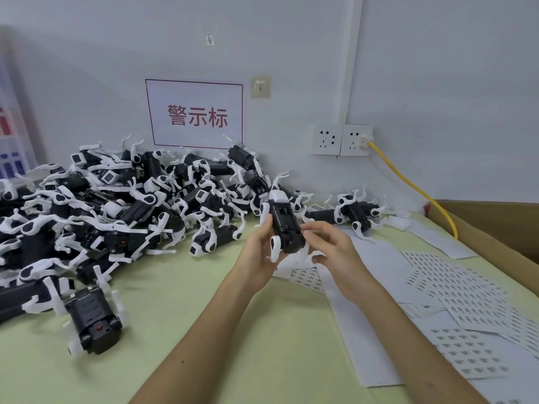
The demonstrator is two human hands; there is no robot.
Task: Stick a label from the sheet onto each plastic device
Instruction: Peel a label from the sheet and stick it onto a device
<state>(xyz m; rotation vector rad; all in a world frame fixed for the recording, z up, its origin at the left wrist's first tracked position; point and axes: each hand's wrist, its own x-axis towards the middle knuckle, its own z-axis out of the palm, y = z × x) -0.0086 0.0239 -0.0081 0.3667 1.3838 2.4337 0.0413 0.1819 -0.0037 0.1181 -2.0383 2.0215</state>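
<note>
A black-and-white plastic device with white legs is held above the table at centre, belly side up. My left hand grips its left side, fingers curled round the body. My right hand is at its right edge, thumb and fingertips pinching against the black body; whether a label is under them I cannot see. A label sheet lies on the table just below the device, partly hidden by my hands. More label sheets are spread to the right.
A large pile of the same devices covers the left and back of the green table. One device lies alone at front left, several at the back right. A cardboard box stands at right, and a yellow cable runs from the wall sockets.
</note>
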